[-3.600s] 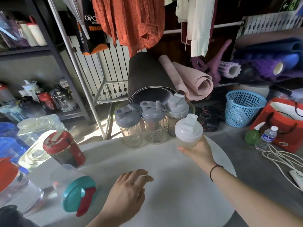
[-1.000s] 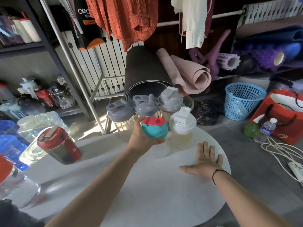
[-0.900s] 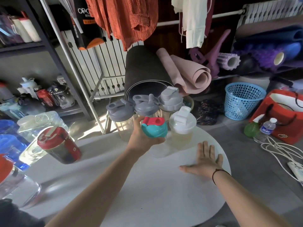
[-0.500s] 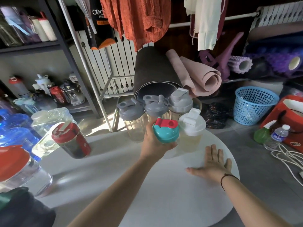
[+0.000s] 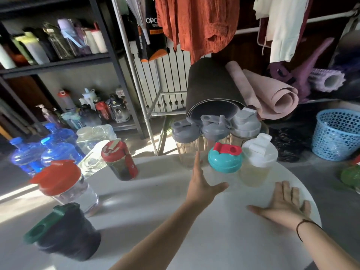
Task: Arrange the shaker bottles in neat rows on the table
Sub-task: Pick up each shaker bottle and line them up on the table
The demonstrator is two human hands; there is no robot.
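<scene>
My left hand [image 5: 200, 184] is spread wide and empty, fingers pointing to 12 o'clock, thumb out toward the teal-lidded shaker [image 5: 225, 157]; can't tell if it touches it. My right hand [image 5: 282, 206] lies flat, palm down, fingers splayed, on the round white table [image 5: 175, 221] at 3 o'clock, holding nothing.

Far edge, 12 o'clock: three grey-lidded shakers [image 5: 214, 130] side by side in a row. Just in front of them, the teal-lidded shaker with red flip cap and the white-lidded shaker [image 5: 257, 158] stand next to each other, upright.

At 10 o'clock: red-lidded dark shaker [image 5: 119, 160], standing alone. At 9 o'clock: clear shaker with red lid [image 5: 66, 185]. At 8 o'clock: dark shaker with green lid [image 5: 64, 232], near the table edge. These three are well apart from the rows.
</scene>
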